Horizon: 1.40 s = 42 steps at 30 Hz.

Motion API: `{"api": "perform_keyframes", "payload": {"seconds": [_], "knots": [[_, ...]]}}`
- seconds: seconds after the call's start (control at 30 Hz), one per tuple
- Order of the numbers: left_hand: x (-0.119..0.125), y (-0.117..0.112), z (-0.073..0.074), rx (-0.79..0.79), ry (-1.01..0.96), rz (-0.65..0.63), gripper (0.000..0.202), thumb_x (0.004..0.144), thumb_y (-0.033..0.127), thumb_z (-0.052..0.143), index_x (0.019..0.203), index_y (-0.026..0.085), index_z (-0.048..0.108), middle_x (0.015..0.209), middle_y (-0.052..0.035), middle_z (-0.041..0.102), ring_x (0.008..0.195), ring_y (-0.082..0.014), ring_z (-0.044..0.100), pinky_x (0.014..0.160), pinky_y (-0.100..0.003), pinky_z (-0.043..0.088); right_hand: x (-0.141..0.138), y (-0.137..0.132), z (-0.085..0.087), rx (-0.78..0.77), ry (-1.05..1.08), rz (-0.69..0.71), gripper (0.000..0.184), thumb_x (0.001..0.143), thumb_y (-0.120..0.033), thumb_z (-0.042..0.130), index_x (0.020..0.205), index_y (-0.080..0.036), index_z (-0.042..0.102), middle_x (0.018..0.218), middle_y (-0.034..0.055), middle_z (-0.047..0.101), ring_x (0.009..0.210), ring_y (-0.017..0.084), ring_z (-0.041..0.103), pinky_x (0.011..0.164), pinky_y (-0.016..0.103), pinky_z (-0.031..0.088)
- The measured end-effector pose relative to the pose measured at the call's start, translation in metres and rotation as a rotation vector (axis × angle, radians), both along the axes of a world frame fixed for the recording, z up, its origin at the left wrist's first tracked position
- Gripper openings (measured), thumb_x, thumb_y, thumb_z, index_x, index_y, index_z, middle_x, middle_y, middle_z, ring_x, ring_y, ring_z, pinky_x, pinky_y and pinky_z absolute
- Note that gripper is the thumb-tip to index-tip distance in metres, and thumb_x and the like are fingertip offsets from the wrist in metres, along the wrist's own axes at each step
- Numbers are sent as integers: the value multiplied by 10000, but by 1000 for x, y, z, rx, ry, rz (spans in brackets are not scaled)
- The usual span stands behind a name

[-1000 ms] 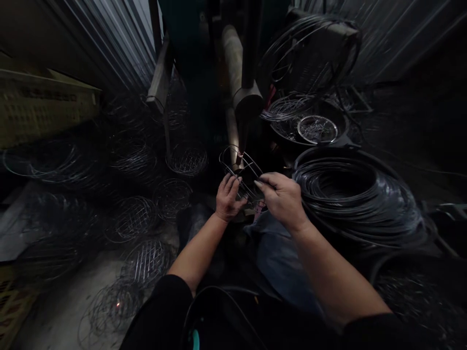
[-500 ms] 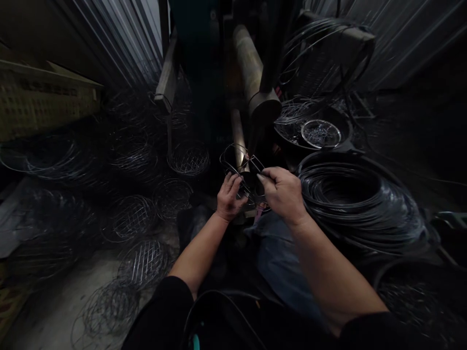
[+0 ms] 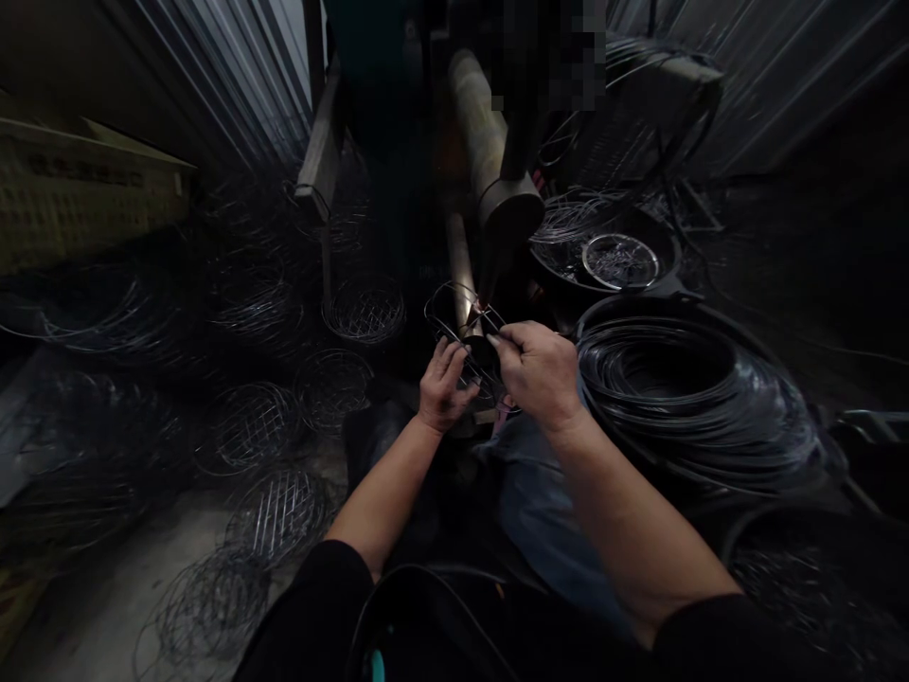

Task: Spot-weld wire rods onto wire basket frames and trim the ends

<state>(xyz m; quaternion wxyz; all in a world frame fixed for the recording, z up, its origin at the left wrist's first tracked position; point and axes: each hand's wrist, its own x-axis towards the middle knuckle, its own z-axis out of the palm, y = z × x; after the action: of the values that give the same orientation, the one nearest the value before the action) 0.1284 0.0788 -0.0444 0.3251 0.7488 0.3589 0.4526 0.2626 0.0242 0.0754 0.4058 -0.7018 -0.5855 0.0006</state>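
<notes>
The wire frame (image 3: pixel 444 325) in your hands sits around the near end of the lower bar (image 3: pixel 461 265), with curved wires to the bar's left and straighter ones to its right. Your right hand (image 3: pixel 538 369), just right of the bar's end, pinches one of those wires between thumb and forefinger. Your left hand (image 3: pixel 445 384), just left of the bar's end and nearer you, has its fingertips at the frame and its thumb held away from them; whether it grips a wire, I cannot tell. A coppery tip (image 3: pixel 482 307) hangs beside the bar's end, though any contact with the wire is too dim to make out. The frame already has a curved outline and some straight wires, so I judge it partly built; how much remains does not show. Left of the bar, several wire baskets (image 3: pixel 278 516) with crossed wires lie on the floor (image 3: pixel 120 606), seemingly further along than yours. Right of the bar are a big wire coil (image 3: pixel 710 407) and a pan (image 3: pixel 561 270) holding a round dish (image 3: pixel 585 260) of small metal pieces, perhaps stock not yet used.
</notes>
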Motion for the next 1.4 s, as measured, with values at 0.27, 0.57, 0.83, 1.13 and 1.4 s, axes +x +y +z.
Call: {"api": "perform_keyframes", "payload": {"seconds": [0.27, 0.57, 0.83, 1.13, 1.4], "knots": [[4, -1, 10, -160, -114, 14, 473, 578, 227, 824, 1034, 244, 698, 1237, -84, 634, 1327, -308, 455, 1160, -476, 311, 0, 2, 5, 6, 18, 9, 124, 823, -217, 573, 752, -200, 674, 821, 66, 700, 771, 204, 633, 706, 319, 473], [0, -14, 12, -145, -138, -48, 519, 589, 246, 836, 1086, 240, 690, 1241, -82, 635, 1281, -280, 507, 1153, -423, 337, 8, -73, -24, 179, 171, 28, 152, 777, -286, 694, 901, -205, 660, 1231, 130, 641, 1134, 273, 604, 821, 413, 536], [-1, -13, 15, -81, -128, 83, 598, 620, 313, 838, 1179, 226, 646, 1215, -84, 647, 1203, -273, 565, 1098, -380, 405, 5, -44, -20, 97, 277, 88, 114, 831, -241, 591, 801, -210, 697, 886, 63, 729, 842, 212, 683, 796, 368, 532], [4, 11, 2, 68, -67, 153, 703, 623, 393, 829, 1241, 166, 580, 1197, -119, 646, 1114, -260, 616, 999, -395, 491, 5, -5, 0, 26, 220, 62, 148, 786, -247, 560, 738, -203, 693, 822, 51, 725, 798, 203, 666, 769, 323, 509], [10, 6, 11, -129, -164, 91, 692, 592, 344, 849, 1217, 168, 609, 1207, -122, 638, 1165, -282, 583, 1043, -402, 446, 5, 11, 6, 12, 124, 6, 127, 763, -223, 580, 701, -194, 688, 744, 56, 711, 740, 212, 664, 715, 331, 495]]}}
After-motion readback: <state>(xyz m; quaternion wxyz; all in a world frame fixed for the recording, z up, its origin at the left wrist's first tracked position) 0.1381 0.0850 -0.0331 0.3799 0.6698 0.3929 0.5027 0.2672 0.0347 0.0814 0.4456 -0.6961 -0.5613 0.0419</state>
